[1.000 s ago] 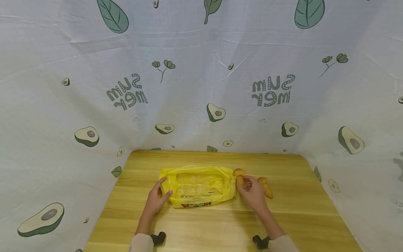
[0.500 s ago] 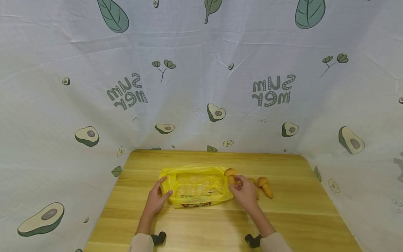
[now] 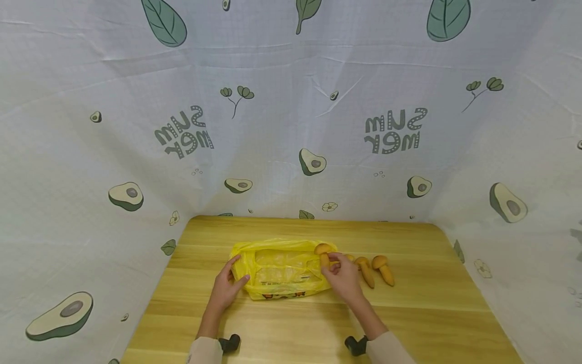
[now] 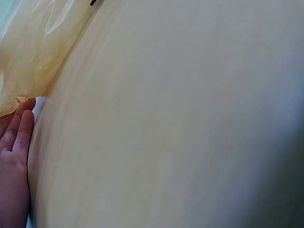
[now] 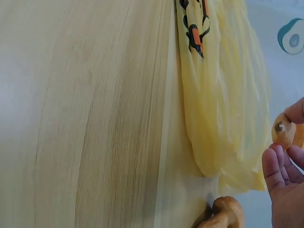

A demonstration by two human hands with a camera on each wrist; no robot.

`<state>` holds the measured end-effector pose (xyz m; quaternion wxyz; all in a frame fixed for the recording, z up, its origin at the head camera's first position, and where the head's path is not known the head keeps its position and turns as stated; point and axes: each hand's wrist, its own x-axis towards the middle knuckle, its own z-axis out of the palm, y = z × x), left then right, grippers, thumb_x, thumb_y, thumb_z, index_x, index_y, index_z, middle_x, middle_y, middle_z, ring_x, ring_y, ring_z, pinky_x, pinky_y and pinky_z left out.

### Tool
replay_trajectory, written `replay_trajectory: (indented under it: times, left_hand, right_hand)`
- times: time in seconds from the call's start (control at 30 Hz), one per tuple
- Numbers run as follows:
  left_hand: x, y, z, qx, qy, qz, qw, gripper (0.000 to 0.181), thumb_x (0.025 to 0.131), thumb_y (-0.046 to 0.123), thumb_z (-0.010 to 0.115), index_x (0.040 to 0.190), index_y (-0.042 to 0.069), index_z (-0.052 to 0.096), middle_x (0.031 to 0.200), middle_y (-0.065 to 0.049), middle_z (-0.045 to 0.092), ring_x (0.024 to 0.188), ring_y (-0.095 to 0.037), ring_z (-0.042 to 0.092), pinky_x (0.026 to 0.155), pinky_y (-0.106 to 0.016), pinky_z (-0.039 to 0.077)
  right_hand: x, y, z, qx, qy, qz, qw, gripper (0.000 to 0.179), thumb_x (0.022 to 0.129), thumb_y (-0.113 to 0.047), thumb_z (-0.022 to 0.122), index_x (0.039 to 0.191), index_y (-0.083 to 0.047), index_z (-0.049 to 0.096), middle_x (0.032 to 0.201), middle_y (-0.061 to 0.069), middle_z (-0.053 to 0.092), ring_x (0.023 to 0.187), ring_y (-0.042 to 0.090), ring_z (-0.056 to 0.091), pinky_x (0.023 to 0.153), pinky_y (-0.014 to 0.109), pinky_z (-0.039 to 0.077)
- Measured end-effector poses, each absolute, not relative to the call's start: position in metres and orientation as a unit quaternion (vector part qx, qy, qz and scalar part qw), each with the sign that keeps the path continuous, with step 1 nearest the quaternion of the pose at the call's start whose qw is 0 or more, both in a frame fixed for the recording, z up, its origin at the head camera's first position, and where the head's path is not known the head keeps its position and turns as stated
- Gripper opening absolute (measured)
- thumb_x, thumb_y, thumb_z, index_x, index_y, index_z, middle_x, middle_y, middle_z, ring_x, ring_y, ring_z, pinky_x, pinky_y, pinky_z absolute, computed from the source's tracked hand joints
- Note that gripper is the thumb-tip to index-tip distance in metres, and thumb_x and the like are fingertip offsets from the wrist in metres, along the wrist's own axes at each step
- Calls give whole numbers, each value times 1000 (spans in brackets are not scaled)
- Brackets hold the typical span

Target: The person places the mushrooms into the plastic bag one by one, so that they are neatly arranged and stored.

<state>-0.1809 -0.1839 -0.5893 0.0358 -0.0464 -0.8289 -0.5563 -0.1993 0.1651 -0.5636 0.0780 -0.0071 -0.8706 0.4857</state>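
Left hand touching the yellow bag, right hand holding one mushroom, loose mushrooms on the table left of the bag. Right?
One error: the loose mushrooms lie to the right of the yellow bag, not left, as the head view shows. The rest holds: left hand touching the bag, right hand holding one mushroom.

Round-capped orange mushroom point(image 3: 323, 248) — at right end of open yellow bag point(image 3: 282, 244)
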Motion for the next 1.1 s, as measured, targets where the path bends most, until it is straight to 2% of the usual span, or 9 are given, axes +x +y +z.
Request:
replay_trajectory:
  times: [0.27, 0.5, 0.73, 0.93, 1.1]
  left_hand:
    - [-185, -183, -598, -47, -826, -561, 42, 72, 95, 10, 74, 156, -3, 38, 158, -33, 39, 140, -50, 47, 114, -61, 38]
    - [-199, -184, -633, -28, -828, -556, 65, 72, 94, 9, 74, 157, 7, 40, 159, -28, 41, 140, -48, 50, 115, -62, 38]
    - [-201, -190, -639, -41, -824, -562, 67, 73, 93, 9, 76, 157, 5, 40, 158, -29, 41, 138, -49, 50, 113, -63, 39]
    - [-202, -193, -634, -44, -829, -554, 64, 72, 94, 18, 76, 157, 10, 42, 158, -25, 44, 134, -43, 57, 111, -59, 44]
    - [-203, -194, -635, -43, -828, -556, 63, 72, 93, 20, 77, 156, 12, 43, 158, -24, 45, 133, -41, 58, 111, -59, 44]
  right_hand:
    - [-203, 153, -567, 6, -862, 502, 66, 37, 88, -7, 74, 125, 0, 68, 113, 16, 71, 82, 16, 64, 66, 20, 52]
    - [-206, 138, -572, 24, -857, 511, 61, 35, 89, -8, 74, 123, 0, 69, 111, 15, 71, 79, 14, 63, 64, 22, 53]
    - [-205, 118, -579, 48, -856, 514, 36, 37, 89, -7, 73, 125, 0, 67, 113, 16, 70, 78, 13, 62, 64, 22, 53]
    - [-206, 100, -584, 78, -846, 526, 15, 37, 89, -10, 72, 124, 1, 66, 114, 16, 69, 79, 14, 63, 64, 22, 54]
    - [-207, 87, -585, 88, -840, 536, -5, 38, 90, -9, 72, 126, 3, 65, 115, 18, 68, 80, 15, 62, 64, 22, 53]
